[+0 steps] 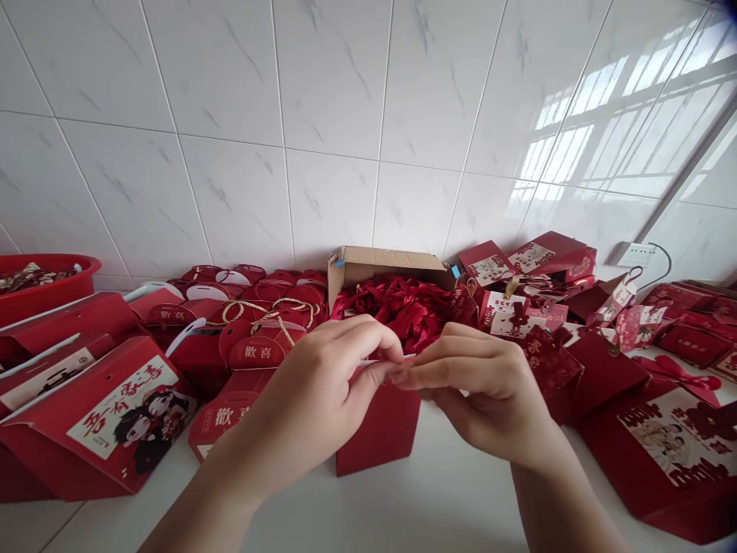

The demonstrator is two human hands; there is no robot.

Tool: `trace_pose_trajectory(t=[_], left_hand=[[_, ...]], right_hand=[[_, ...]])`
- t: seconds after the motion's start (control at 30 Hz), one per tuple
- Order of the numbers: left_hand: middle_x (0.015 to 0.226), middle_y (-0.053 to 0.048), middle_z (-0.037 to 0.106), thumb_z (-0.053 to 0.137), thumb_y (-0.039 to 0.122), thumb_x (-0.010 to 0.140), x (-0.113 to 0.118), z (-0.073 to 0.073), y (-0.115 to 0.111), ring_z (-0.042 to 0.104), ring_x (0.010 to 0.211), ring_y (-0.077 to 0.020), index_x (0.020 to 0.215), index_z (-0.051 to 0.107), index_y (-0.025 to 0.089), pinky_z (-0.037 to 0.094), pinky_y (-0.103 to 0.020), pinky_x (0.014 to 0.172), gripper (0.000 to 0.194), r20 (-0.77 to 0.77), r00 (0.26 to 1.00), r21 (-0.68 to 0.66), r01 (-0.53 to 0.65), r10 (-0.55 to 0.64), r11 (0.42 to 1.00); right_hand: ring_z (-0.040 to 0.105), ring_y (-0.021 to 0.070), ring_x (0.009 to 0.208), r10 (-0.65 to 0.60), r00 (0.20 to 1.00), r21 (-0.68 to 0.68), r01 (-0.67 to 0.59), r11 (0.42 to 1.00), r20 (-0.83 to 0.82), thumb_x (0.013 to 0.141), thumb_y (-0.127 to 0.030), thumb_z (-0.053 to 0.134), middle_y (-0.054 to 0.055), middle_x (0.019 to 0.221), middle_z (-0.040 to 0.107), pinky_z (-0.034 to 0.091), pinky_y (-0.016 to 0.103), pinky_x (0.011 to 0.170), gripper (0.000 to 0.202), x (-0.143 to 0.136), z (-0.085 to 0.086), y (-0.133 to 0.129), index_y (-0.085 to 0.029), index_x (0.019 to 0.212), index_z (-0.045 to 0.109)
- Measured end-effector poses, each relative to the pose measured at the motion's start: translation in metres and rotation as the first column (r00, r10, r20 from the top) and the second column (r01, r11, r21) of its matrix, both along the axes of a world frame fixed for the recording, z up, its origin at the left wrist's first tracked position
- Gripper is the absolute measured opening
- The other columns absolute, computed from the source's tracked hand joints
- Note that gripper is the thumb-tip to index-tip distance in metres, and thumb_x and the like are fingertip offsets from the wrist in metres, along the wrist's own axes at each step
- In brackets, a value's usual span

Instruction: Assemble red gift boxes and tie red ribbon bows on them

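A small dark red gift box [377, 434] stands upright on the white tabletop, straight in front of me. My left hand [331, 384] is over its top left side, with thumb and forefinger pinched together at the box's upper edge. From the other side my right hand [484, 388] meets it, its fingertips also pressed together at the same edge. A thin pale rim shows between the fingertips. Both hands hide most of the box's top, so whether they also hold something smaller there cannot be made out.
Behind the box, a cardboard carton [391, 259] holds a heap of red ribbons [397, 303]. Printed red gift boxes [138, 422] crowd the left, some with gold cord [270, 311]. More red boxes [662, 453] fill the right. A red basin [51, 288] and a power strip [633, 253] sit near the tiled wall.
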State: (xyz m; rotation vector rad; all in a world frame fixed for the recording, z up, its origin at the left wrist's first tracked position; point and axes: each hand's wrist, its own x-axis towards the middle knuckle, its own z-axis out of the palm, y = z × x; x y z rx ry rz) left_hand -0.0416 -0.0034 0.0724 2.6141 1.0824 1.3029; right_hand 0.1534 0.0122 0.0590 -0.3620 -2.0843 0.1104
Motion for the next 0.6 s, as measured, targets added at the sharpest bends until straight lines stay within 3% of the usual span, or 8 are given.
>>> trace_pose_trajectory(t=[0.17,0.33,0.47,0.6], left_hand=[[0.080,0.004,0.064,0.053,0.009,0.087,0.001,0.000,-0.002,0.059,0.070,-0.0121,0.084,0.057,0.023,0.044,-0.021,0.065,0.014,-0.001,1.000,0.041,-0.013,0.013,0.999],[0.079,0.004,0.062,0.057,0.016,0.089,-0.001,0.003,-0.010,0.059,0.073,-0.0117,0.085,0.056,0.023,0.045,-0.019,0.068,0.008,0.005,1.000,0.049,0.030,-0.030,0.998],[0.079,0.003,0.060,0.053,0.013,0.091,0.004,0.001,-0.011,0.058,0.073,-0.0110,0.083,0.054,0.022,0.045,-0.020,0.068,0.012,0.062,0.998,0.052,0.007,-0.011,0.999],[0.082,0.004,0.061,0.051,0.016,0.093,0.005,0.002,-0.010,0.058,0.075,-0.0095,0.086,0.054,0.023,0.045,-0.019,0.070,0.010,0.050,0.998,-0.049,0.031,-0.028,0.998]], right_hand=[[0.058,0.0104,0.066,0.025,1.000,0.042,-0.025,0.999,0.010,0.087,-0.001,0.050,0.001,0.079,0.069,0.046,0.026,0.062,0.033,0.003,0.002,0.004,-0.025,0.100,0.070],[0.063,0.0105,0.071,0.011,0.999,-0.129,-0.017,0.991,-0.049,0.085,-0.011,0.064,0.002,0.086,0.068,0.052,0.022,0.063,0.022,0.004,0.001,-0.003,-0.019,0.105,0.061],[0.059,0.0115,0.066,-0.072,0.993,-0.027,0.069,0.997,-0.098,0.086,-0.009,0.061,0.002,0.075,0.066,0.049,0.024,0.059,0.012,0.001,0.001,-0.007,-0.019,0.093,0.064],[0.056,0.0109,0.068,-0.071,0.996,-0.004,0.071,0.997,-0.045,0.086,-0.007,0.060,0.002,0.076,0.064,0.047,0.023,0.060,0.013,0.004,0.003,-0.006,-0.018,0.092,0.062]])
